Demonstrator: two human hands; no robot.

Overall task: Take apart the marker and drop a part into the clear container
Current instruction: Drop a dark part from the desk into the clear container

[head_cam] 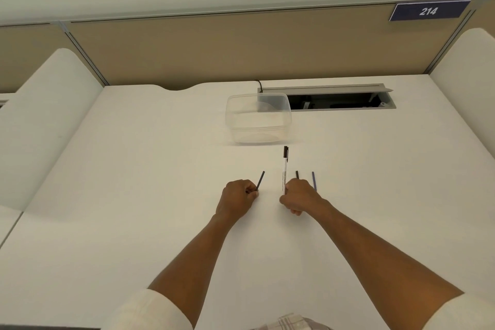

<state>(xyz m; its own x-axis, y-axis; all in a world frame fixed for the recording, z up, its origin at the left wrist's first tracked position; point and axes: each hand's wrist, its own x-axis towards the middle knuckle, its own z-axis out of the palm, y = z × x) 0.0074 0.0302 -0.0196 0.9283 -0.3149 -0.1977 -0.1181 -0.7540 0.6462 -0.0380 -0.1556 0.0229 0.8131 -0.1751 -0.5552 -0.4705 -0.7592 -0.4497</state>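
A white marker with a black cap lies on the white desk, pointing away from me toward the clear container. My right hand is closed around the marker's near end. My left hand pinches the near end of a thin dark stick that slants up to the right. Two more thin sticks, one dark and one bluish, poke out behind my right hand. The container stands uncovered just beyond the marker's cap, with nothing visible inside.
A cable tray opening with its grey lid raised is set into the desk behind and right of the container. Beige partition panels close off the back, and white dividers flank both sides.
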